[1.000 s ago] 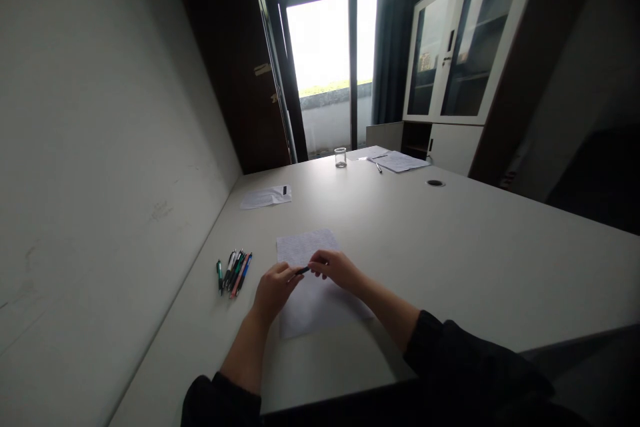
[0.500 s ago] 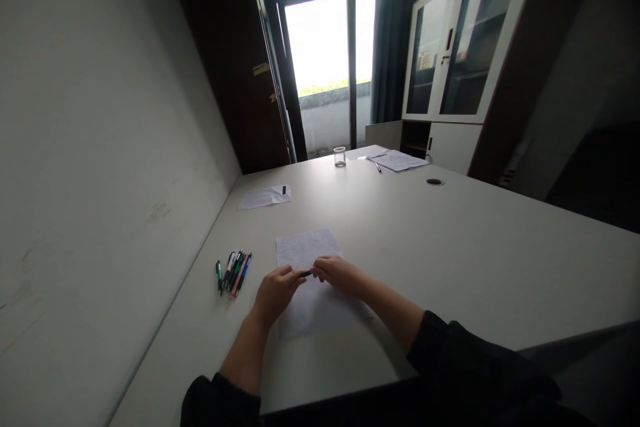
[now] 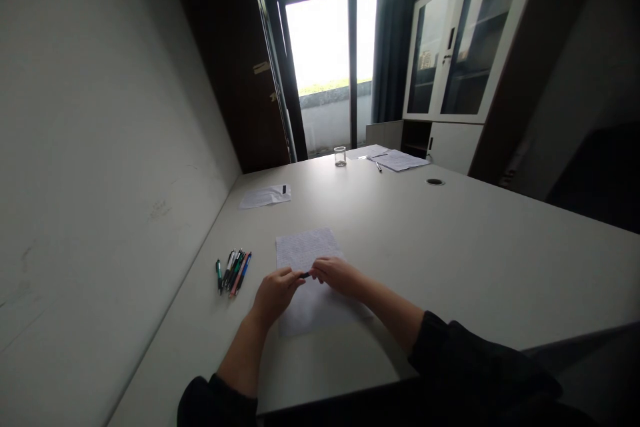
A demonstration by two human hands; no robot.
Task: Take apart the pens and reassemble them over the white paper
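A dark pen (image 3: 305, 275) spans the short gap between my two hands, mostly covered by the fingers. My left hand (image 3: 275, 291) is closed on one end of it, and my right hand (image 3: 334, 273) pinches the other. Beneath both hands lies a sheet of paper (image 3: 305, 245) covered in fine lines of writing; its near part looks blank. To the left of my left hand, several pens (image 3: 237, 272) in green, white, black, pink and blue lie in a loose bunch, with a green pen (image 3: 219, 277) slightly apart.
The white table (image 3: 480, 253) runs along a wall on the left. A clear glass (image 3: 340, 157) stands at its far edge, beside stacked papers (image 3: 400, 160) and a pen (image 3: 379, 167). Another paper (image 3: 264, 197) bears a small black object. A round cable hole (image 3: 435, 181) is at the right.
Hardly anything differs. Both hands keep their grip on the pen, with only a very slight shift of the fingers and forearms.
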